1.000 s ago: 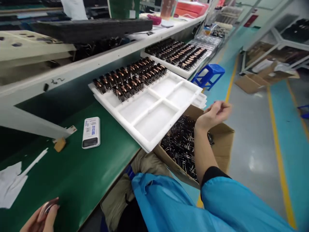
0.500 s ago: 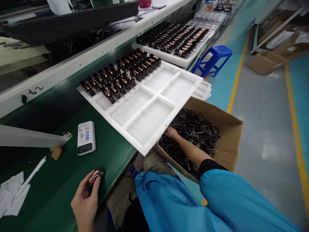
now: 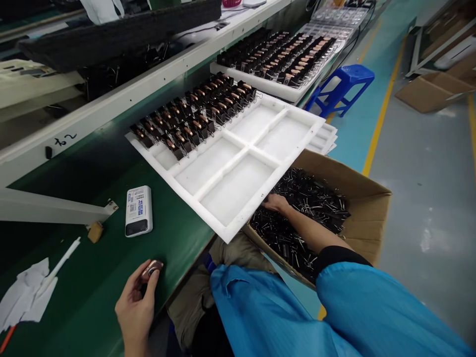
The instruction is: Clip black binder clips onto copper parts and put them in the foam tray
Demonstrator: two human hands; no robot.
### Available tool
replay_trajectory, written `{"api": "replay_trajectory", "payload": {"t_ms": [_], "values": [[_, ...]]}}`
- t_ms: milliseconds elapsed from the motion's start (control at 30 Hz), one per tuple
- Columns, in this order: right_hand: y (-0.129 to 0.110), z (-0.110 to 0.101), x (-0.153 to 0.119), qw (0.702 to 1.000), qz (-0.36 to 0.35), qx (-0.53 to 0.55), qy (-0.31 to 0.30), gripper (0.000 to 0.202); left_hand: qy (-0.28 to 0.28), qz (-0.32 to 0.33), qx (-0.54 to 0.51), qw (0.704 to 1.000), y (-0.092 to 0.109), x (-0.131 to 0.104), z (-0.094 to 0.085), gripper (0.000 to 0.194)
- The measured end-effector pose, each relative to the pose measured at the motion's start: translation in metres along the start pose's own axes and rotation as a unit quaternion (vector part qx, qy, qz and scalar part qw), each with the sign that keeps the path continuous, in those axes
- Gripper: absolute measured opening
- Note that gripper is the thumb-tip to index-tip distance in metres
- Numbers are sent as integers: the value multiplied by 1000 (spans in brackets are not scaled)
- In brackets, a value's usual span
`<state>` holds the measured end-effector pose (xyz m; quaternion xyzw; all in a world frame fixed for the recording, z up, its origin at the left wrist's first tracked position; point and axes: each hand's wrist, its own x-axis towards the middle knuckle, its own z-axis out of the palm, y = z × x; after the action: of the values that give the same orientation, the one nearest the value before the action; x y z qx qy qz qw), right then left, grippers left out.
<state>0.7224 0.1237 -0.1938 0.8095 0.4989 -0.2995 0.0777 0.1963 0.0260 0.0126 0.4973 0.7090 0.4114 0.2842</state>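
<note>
My left hand (image 3: 137, 302) pinches a small copper-coloured rounded part (image 3: 153, 268) with a dark ring on it, just above the green table. My right hand (image 3: 275, 203) reaches into a cardboard box (image 3: 366, 218) of loose black binder clips (image 3: 297, 243). Its fingertips are hidden among the clips beside the tray's edge, so what they hold does not show. Above the box juts a white divided tray (image 3: 243, 148). Rows of binder clips (image 3: 186, 130), clamped on copper-coloured parts, stand along the tray's far side.
Behind lies a second white tray (image 3: 293, 93) with more clipped parts. On the green table (image 3: 89, 282) are a white device with a label (image 3: 139, 210), crumpled white paper (image 3: 28, 292) and a metal bracket (image 3: 55, 207). A blue stool (image 3: 344, 87) stands on the floor.
The view has shifted slightly, so the scene sits farther right. My right hand is still in the box, its back a little more visible. My left hand keeps its pinch on the copper-coloured part.
</note>
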Motion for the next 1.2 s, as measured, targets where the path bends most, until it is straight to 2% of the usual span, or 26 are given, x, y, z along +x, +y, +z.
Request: {"api": "replay_trajectory", "payload": {"t_ms": [133, 233, 333, 400, 433, 467, 533, 567, 600, 633, 700, 733, 767, 800, 833, 900, 1000, 1100, 1200], "values": [[-11, -8, -8, 995, 43, 78, 43, 49, -10, -8, -6, 1000, -3, 0, -2, 43], [-13, -19, -25, 978, 76, 172, 94, 43, -17, -12, -10, 1000, -4, 0, -3, 41], [-2, -39, -61, 943, 78, 287, 153, 43, -19, -1, -17, 1000, -4, -1, -3, 41], [12, -61, -96, 914, 57, 353, 191, 42, -10, 8, -20, 1000, -5, -2, -3, 42], [19, -75, -118, 887, 35, 406, 218, 39, -3, 12, -21, 1000, -5, -2, -2, 42], [25, -91, -140, 847, 4, 470, 250, 34, 2, 15, -24, 1000, -6, -2, -2, 43], [27, -122, -189, 710, -105, 628, 302, 26, 10, 20, -39, 999, -6, -2, -1, 42], [21, -135, -214, 646, -179, 678, 301, 27, 13, 20, -53, 998, -5, -2, 0, 41], [9, -144, -237, 609, -253, 700, 274, 31, 17, 18, -70, 997, -4, -1, 1, 41], [-8, -149, -259, 607, -319, 694, 221, 36, 22, 12, -91, 996, -3, 0, 2, 41], [-57, -143, -292, 631, -395, 664, 70, 43, 33, -6, -134, 990, 0, 3, 5, 41], [-87, -133, -303, 646, -408, 645, -25, 46, 37, -16, -155, 987, 1, 4, 6, 41], [-117, -119, -310, 645, -421, 628, -113, 45, 40, -26, -175, 984, 1, 4, 7, 41], [-148, -102, -313, 648, -424, 604, -190, 44, 40, -35, -193, 980, 1, 5, 7, 42], [-176, -85, -311, 655, -425, 578, -235, 44, 39, -44, -210, 976, 1, 5, 7, 42], [-225, -52, -300, 683, -432, 534, -250, 44, 35, -59, -241, 968, -1, 4, 5, 43], [-273, -22, -270, 715, -449, 496, -202, 45, 32, -75, -280, 956, -4, 1, 0, 48], [-294, -14, -244, 730, -470, 457, -195, 42, 25, -87, -313, 946, -5, -2, -3, 48], [-296, -15, -233, 743, -496, 403, -197, 39, 11, -99, -331, 938, -5, -4, -4, 44]]}}
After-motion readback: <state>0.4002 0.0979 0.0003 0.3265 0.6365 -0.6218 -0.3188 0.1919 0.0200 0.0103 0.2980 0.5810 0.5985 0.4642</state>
